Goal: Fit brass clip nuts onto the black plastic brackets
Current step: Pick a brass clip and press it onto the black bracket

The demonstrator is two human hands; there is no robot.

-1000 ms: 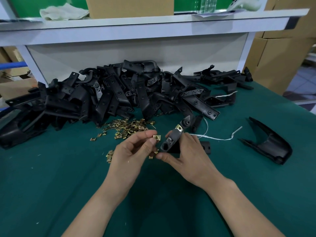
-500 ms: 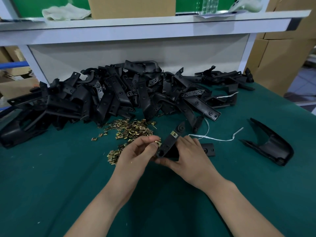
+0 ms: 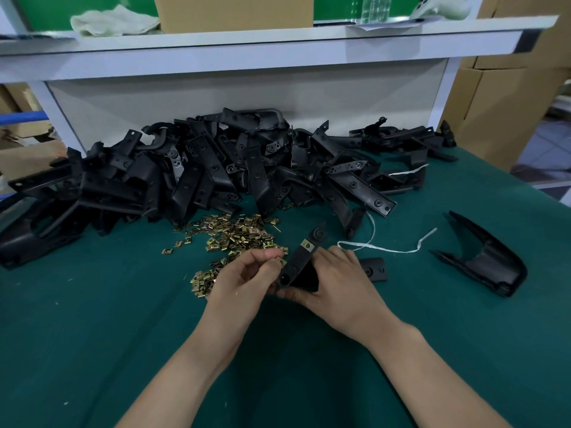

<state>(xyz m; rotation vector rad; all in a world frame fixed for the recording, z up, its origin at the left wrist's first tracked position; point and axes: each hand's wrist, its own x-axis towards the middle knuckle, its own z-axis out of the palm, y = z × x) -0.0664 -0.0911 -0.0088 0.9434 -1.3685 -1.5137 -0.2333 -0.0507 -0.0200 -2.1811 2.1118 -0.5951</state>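
The right hand (image 3: pixel 343 282) grips a black bracket (image 3: pixel 297 268) over the middle of the green bench (image 3: pixel 92 335). One fitted nut (image 3: pixel 308 245) sits on it. The left hand (image 3: pixel 244 282) pinches a loose clip nut (image 3: pixel 280 261) right beside it.

from my screen i see the left hand (image 3: pixel 244 287) and right hand (image 3: pixel 344 290) bare, with the left forearm (image 3: pixel 185 366) and right forearm (image 3: pixel 432 372) bare too, uncovered down to the frame's lower edge.
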